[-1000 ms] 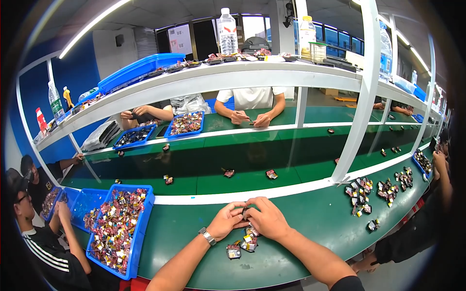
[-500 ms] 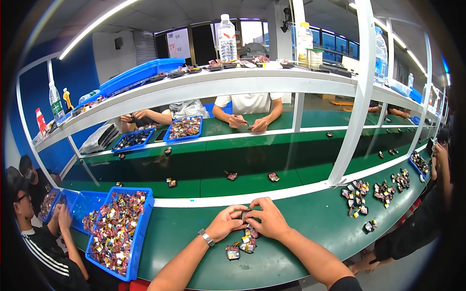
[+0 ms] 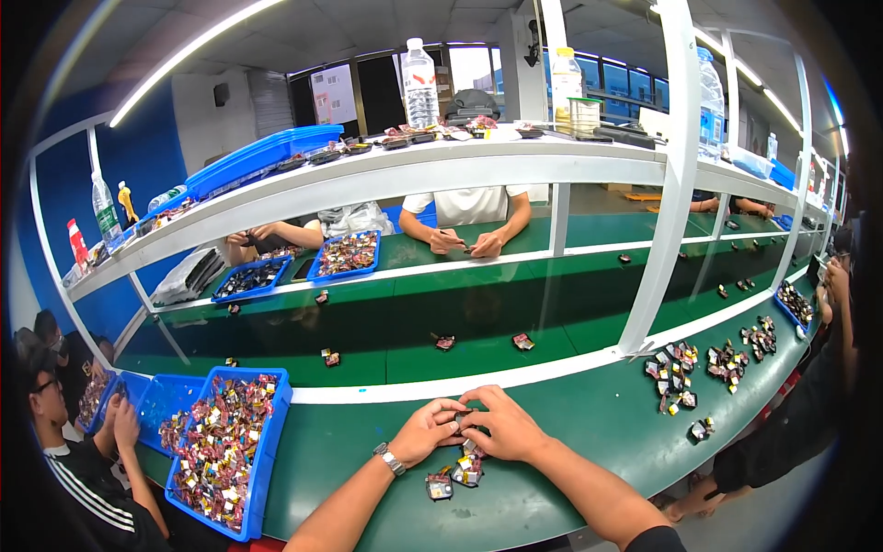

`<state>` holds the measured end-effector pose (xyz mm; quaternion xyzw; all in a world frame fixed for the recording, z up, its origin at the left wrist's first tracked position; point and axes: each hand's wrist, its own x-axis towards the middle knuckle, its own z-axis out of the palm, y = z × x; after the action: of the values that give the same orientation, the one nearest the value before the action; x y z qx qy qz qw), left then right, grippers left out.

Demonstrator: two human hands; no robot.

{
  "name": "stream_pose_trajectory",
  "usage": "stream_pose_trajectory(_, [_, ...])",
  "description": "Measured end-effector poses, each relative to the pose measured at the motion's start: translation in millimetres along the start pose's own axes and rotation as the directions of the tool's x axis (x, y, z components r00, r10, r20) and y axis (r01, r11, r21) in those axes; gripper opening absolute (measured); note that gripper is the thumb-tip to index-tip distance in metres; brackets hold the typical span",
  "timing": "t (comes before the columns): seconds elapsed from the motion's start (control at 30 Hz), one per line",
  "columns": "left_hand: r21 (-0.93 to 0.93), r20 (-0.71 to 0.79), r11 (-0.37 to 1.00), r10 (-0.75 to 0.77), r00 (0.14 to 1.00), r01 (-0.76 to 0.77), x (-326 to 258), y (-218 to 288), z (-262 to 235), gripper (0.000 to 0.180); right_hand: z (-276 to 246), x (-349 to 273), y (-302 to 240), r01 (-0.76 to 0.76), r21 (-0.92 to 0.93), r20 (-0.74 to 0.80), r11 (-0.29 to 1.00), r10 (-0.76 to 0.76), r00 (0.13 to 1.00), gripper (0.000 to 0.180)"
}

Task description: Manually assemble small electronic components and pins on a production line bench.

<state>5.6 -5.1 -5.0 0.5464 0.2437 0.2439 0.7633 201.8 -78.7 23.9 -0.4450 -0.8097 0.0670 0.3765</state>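
My left hand (image 3: pixel 421 434), wearing a silver watch (image 3: pixel 388 459), and my right hand (image 3: pixel 506 426) meet over the green work surface. Between their fingertips is a small dark electronic piece (image 3: pixel 463 417), mostly covered by the fingers, so its exact kind does not show. Both hands are closed on it. Just below them lie a few small black-cased assemblies with pink, yellow and white parts (image 3: pixel 440 487), one of them partly under my right hand.
At left stands a blue tray (image 3: pixel 279 405) heaped with similar assemblies, beside a co-worker (image 3: pixel 78 460). More assemblies (image 3: pixel 676 368) lie in clusters at right. Beyond a white rail (image 3: pixel 322 395) runs a green belt (image 3: pixel 395 354) with scattered pieces. A white upright (image 3: pixel 670 184) carries a shelf (image 3: pixel 368 175) with bottles.
The view has shifted slightly. My hands stay together on the dark piece, their fingers slightly re-placed around it. The assemblies below them lie as before.
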Motion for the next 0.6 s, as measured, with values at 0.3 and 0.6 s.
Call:
stream_pose_trajectory(0.3, [-0.085,0.019,0.996,0.042,0.999,-0.040,1,-5,-5,0.028,10,-3,-2,-0.079,0.010,-0.106,0.997,0.080,0.991,0.010])
stream_pose_trajectory(0.6, [-0.107,0.012,0.993,0.055,0.998,-0.054,0,-6,-7,0.027,26,-7,0,-0.205,0.166,-0.150,0.965,0.230,0.962,0.014])
